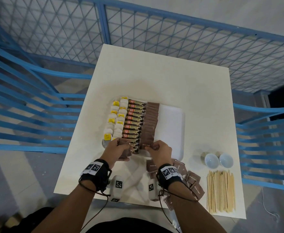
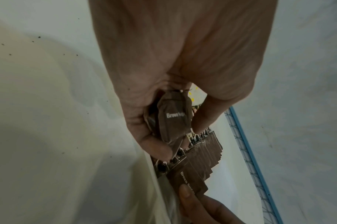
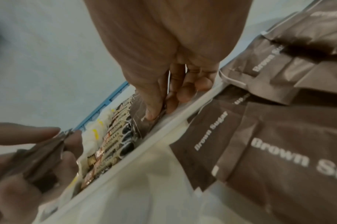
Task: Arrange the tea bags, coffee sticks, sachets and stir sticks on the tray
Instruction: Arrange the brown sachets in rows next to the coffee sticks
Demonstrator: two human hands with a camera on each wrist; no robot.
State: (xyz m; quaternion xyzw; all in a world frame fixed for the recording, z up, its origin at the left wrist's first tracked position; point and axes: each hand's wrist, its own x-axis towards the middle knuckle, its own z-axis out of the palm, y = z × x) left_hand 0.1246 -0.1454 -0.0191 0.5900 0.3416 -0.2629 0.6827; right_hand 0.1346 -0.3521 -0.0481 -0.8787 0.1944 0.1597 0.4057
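Caught right in the middle of the sachet step, by the look of it. Found the tea bags (image 1: pixel 116 118) laid in two columns at the left end of the tray (image 1: pixel 171 118), with the coffee sticks (image 1: pixel 135 122) stacked just beside them and the sachet column (image 1: pixel 150 121) running down next to those, overlapped like shingles. Nothing but bare white on the right-hand part of the tray. Had the left hand (image 1: pixel 116 147) with its grip curled round a small bunch of spare sachets (image 2: pixel 173 119), held just above the near end of the coffee sticks. Had the right hand (image 1: pixel 160 151) with its grip pinched shut, thumb against fingers, on the nearest sachet (image 1: pixel 146 145) at the near end of the column, right by the tray's near rim. Couldn't tell whether flat down yet or half lifted. Also spotted a heap of loose sachets (image 1: pixel 191 180) on the bench (image 1: pixel 154 73) beside the right wrist, plus the stir sticks (image 1: pixel 221 190) in a neat bundle near the right corner, untouched, with two small bowls (image 1: pixel 211 160) just beyond. Next move, probably: seating that sachet square with the column, easing the pinch off without dragging the overlap, then feeding another from the left-hand bunch. Needed a light touch, judging by how slippery and thin those packets looked.
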